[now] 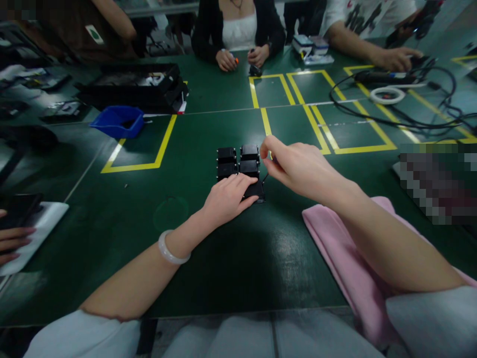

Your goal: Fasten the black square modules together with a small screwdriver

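Observation:
Several small black box-shaped parts [238, 161] stand close together in a block on the green table [208, 258]. My left hand [227, 199], with a pale bangle on the wrist, lies over the nearest black part [256, 191] with fingers curled on it. Just right of the block, my right hand [298, 166] hovers with thumb and forefinger pinched together near the far right part; a thin dark wire seems to run from the pinch down toward the nearest part.
A pink cloth [350, 263] lies under my right forearm. A blue bin [118, 121] and black tray [134, 87] sit far left, cables and a white tape ring [387, 94] far right. Other people sit around the table; someone's hand [11, 241] rests at the left edge.

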A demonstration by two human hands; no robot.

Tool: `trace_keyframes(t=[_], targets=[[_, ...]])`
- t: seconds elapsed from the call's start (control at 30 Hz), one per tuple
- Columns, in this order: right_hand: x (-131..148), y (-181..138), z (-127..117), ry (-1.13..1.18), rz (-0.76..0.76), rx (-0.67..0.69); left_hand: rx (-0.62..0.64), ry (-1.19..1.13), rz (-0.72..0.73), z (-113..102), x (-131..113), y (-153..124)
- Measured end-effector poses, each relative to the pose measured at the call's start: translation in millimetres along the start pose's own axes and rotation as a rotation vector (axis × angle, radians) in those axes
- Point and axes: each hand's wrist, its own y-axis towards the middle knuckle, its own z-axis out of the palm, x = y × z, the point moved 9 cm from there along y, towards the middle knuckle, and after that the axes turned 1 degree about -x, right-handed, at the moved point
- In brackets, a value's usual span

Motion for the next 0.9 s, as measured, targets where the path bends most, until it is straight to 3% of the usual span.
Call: trace_keyframes(t=[0.9], targets=[[-0.8, -0.3, 1.2, 0.016, -0.003, 0.002, -0.002, 0.0, -0.006, -0.1, 0.6, -0.1]])
